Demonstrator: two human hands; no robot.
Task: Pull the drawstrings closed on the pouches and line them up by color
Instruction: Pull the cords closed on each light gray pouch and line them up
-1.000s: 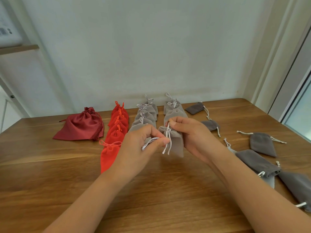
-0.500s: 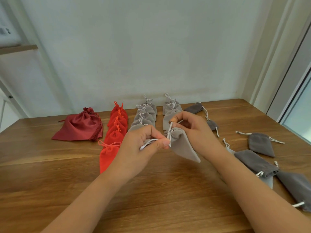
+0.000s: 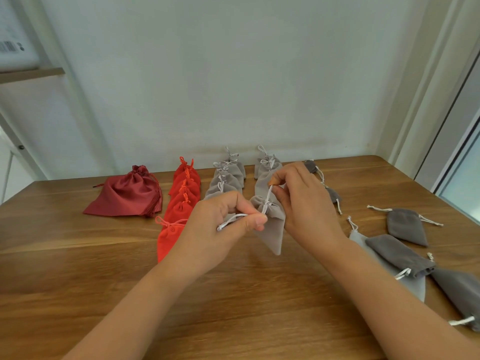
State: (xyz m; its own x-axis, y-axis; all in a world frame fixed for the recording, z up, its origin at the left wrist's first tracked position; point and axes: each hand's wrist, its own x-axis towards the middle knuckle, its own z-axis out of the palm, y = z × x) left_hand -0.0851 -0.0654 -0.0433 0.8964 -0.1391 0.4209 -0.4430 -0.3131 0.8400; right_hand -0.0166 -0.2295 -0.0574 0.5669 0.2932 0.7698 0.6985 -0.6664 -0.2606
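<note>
— Where is the pouch?

— The light grey pouch [image 3: 272, 229] hangs between both hands, above the wooden table [image 3: 233, 315], just in front of the grey rows. Its mouth is gathered tight and its bottom corner points down toward the table.

— And the hands?

— The left hand [image 3: 220, 229] pinches one white drawstring [image 3: 231, 220] between thumb and forefinger, the cord running out sideways. The right hand [image 3: 306, 203] pinches the other cord [image 3: 268, 196] at the fingertips, drawn upward from the mouth.

— What does the table look like?

— Warm brown planks with visible grain, pushed against a plain pale wall [image 3: 233, 74]. A window frame [image 3: 457, 120] runs down the right edge and a shelf [image 3: 31, 73] shows at the upper left.

— What else lies there?

— A row of orange-red pouches [image 3: 181, 203], cinched and overlapping, runs back toward the wall. Left of it sits a larger dark red satin bag [image 3: 127, 196]. Two rows of light grey pouches [image 3: 228, 178] stand behind the hands. At the right, dark grey pouches [image 3: 406, 226] lie scattered with mouths open, one resting on a pale grey pouch [image 3: 410, 284].

— Anything hidden?

— The left hand covers the near ends of the grey rows, and the right hand partly screens two small dark grey pouches [image 3: 333, 194] behind it.
</note>
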